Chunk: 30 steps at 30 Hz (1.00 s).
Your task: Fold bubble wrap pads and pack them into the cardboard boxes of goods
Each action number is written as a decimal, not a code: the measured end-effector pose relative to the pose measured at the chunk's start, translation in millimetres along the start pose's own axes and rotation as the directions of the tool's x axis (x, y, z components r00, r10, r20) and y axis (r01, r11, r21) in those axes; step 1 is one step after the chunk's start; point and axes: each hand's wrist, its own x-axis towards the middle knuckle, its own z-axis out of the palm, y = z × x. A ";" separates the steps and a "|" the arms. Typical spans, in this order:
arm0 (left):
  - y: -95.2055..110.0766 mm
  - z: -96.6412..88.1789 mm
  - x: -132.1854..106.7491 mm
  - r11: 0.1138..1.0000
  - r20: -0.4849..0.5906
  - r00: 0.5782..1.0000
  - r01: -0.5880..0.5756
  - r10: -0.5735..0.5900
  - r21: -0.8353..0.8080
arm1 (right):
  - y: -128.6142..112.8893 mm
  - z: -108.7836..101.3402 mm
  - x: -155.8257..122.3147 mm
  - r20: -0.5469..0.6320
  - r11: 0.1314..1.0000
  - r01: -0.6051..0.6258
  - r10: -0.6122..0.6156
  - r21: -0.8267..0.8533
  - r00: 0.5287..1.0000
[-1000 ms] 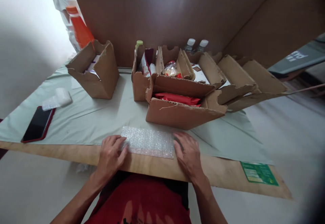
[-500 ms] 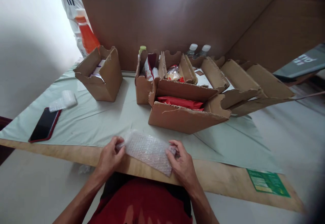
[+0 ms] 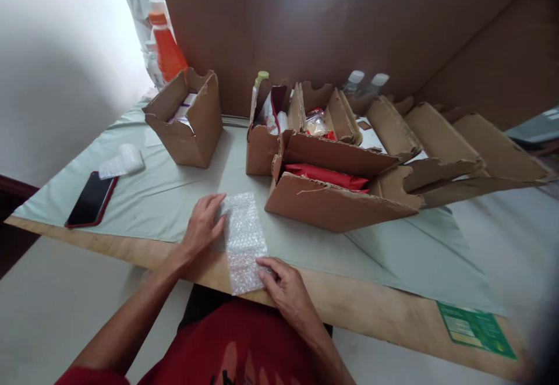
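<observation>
A sheet of clear bubble wrap (image 3: 245, 239) lies lengthwise in front of me, its near end over the table's wooden edge. My left hand (image 3: 204, 225) is at its upper left side, fingers stretched out and thumb apart, with the fingertips touching the sheet's edge. Along the lower right side, my right hand (image 3: 282, 286) pinches the wrap between thumb and fingers. Just beyond stands a cardboard bin (image 3: 336, 201) with a red packet (image 3: 325, 176) inside.
At left are a phone (image 3: 91, 200) and a small roll of clear wrap (image 3: 130, 158). Behind them stand a cardboard box (image 3: 198, 131) and an orange bottle (image 3: 168, 50). More cardboard bins (image 3: 443, 134) line the back right. A green label (image 3: 476, 328) lies on the table edge (image 3: 371, 309).
The bubble wrap has turned from lying crosswise to lengthwise. My left hand has moved forward and loosened its pinch; my right hand has shifted left and nearer. The view has swung slightly left.
</observation>
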 end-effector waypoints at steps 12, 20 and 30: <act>55.8 -18.1 -107.5 0.945 0.154 0.934 -0.308 0.322 -0.106 | -7.5 -6.6 7.0 0.129 0.840 -0.323 0.297 0.437 0.946; 50.4 2.5 -86.2 0.966 0.007 0.996 0.085 -0.086 -0.245 | -1.5 -4.4 3.8 0.104 0.795 -0.270 0.255 0.544 0.961; 49.2 6.6 -79.8 0.938 0.025 0.975 0.221 -0.223 -0.266 | 18.1 -3.9 3.4 0.037 0.876 -0.163 0.164 0.453 0.986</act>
